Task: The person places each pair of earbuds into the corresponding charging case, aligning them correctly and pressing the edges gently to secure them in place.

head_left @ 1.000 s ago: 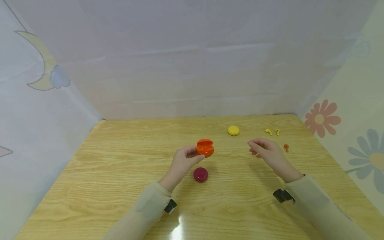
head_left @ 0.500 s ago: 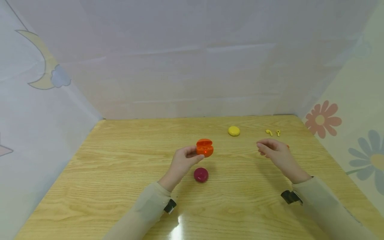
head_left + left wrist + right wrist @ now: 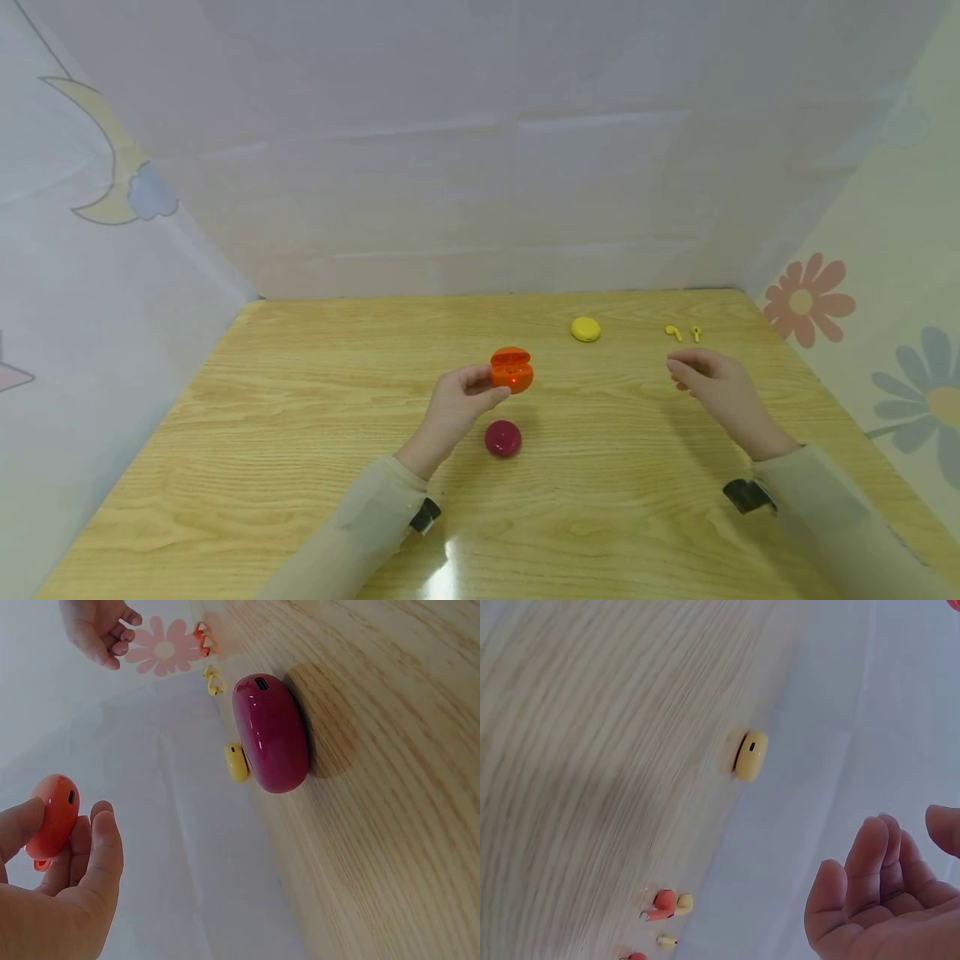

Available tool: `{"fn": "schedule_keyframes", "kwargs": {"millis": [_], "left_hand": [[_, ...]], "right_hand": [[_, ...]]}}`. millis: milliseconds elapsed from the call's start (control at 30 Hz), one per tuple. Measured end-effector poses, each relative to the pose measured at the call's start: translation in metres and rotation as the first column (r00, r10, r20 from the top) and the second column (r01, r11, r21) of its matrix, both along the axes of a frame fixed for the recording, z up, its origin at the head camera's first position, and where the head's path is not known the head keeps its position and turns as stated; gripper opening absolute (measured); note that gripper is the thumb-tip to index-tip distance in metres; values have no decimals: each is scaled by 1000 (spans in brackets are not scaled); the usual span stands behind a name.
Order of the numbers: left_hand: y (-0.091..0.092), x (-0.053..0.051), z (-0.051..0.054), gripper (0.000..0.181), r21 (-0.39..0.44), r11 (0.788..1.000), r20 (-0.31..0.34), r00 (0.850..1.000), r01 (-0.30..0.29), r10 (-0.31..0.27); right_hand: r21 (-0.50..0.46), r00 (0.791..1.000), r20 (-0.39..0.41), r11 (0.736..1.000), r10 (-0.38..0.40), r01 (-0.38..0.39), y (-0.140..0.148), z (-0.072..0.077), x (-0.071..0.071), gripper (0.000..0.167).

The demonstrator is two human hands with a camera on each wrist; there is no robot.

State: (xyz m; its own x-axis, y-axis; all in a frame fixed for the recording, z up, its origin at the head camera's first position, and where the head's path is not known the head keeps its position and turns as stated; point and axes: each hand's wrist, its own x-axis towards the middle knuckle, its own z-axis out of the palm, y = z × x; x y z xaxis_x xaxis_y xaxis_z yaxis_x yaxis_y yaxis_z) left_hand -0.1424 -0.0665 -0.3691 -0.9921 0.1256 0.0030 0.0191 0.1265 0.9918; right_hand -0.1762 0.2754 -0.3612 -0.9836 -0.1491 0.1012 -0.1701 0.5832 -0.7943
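My left hand (image 3: pixel 453 410) grips an orange earbud case (image 3: pixel 513 379) above the table, thumb on one side and fingers on the other. Its lid is raised, and a small red light glows on its front. To the right, my right hand (image 3: pixel 722 393) hovers with loosely bent fingers and nothing between them. Orange earbuds (image 3: pixel 664 901) lie on the table near it in the right wrist view; in the head view the right hand hides them. Two yellow earbuds (image 3: pixel 673 333) lie just beyond that hand.
A closed magenta case (image 3: pixel 502 439) sits on the wooden table (image 3: pixel 315 467) below the left hand. Farther back is a closed yellow case (image 3: pixel 586 329). Fabric walls (image 3: pixel 480 183) stand behind the table and at both sides.
My right hand has moved to the right, covering the orange earbud that showed beside it in the head view. The left hand and the orange case have stayed nearly still.
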Motion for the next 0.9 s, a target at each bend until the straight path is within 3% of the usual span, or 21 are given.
{"fn": "schedule_keyframes", "kwargs": {"millis": [200, 700, 900], "left_hand": [[0, 0, 0, 38, -8, 1000, -3, 1000, -3, 3], [-1, 1, 1, 34, -5, 1000, -22, 1000, -2, 2], [-1, 1, 1, 37, -5, 1000, 6, 1000, 8, -8]], "right_hand": [[42, 999, -17, 998, -36, 37, 9, -4, -5, 44], [85, 997, 25, 994, -76, 73, 25, -7, -11, 49], [112, 995, 53, 991, -83, 77, 30, -9, -17, 50]]}}
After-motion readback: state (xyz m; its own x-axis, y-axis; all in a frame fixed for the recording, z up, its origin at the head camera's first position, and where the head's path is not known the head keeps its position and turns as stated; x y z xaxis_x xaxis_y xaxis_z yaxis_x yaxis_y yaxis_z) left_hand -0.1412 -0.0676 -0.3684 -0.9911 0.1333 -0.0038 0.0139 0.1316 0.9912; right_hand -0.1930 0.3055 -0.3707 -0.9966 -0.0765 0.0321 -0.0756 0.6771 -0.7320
